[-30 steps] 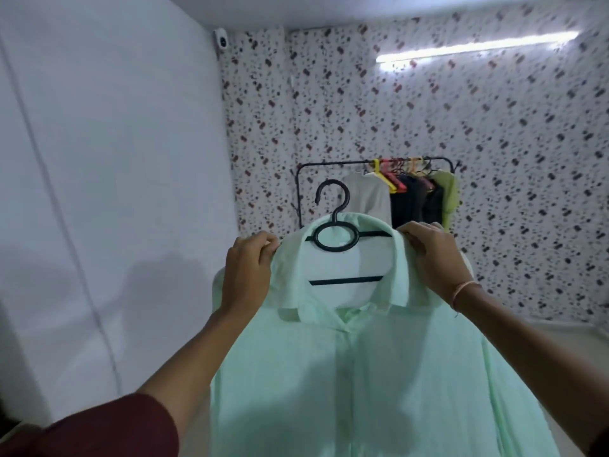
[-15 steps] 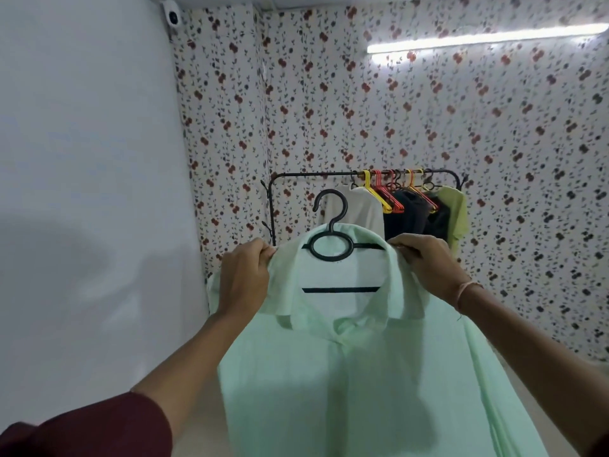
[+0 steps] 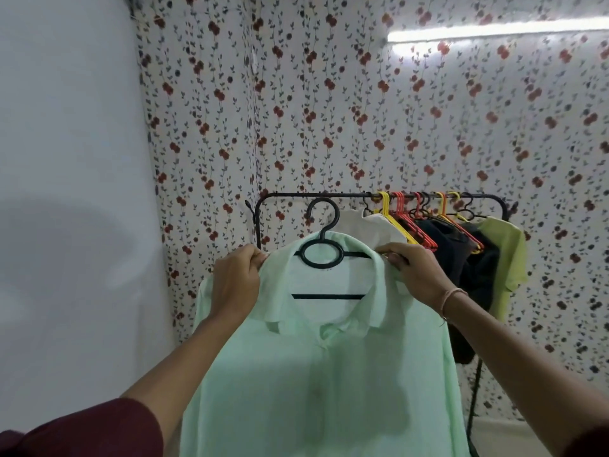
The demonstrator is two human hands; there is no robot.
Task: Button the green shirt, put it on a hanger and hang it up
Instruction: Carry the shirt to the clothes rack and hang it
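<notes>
The pale green shirt (image 3: 323, 384) hangs on a black hanger (image 3: 322, 255), front closed, held up in front of me. My left hand (image 3: 235, 285) grips the shirt's left shoulder by the collar. My right hand (image 3: 415, 272) grips the right shoulder by the collar. The hanger's hook (image 3: 324, 212) stands upright just below the black rail (image 3: 309, 194) of the clothes rack, near the rail's bare left part. The hook does not touch the rail.
On the rail's right part hang a white shirt (image 3: 372, 225), dark garments (image 3: 461, 255) and a yellow-green shirt (image 3: 504, 255), on yellow, red and black hangers. A floral wall stands behind the rack, a plain white wall on the left.
I have come closer to the rack: it looks larger and nearer. The shirt on its hanger has been carried forward with both hands, and the hook now sits just under the rail.
</notes>
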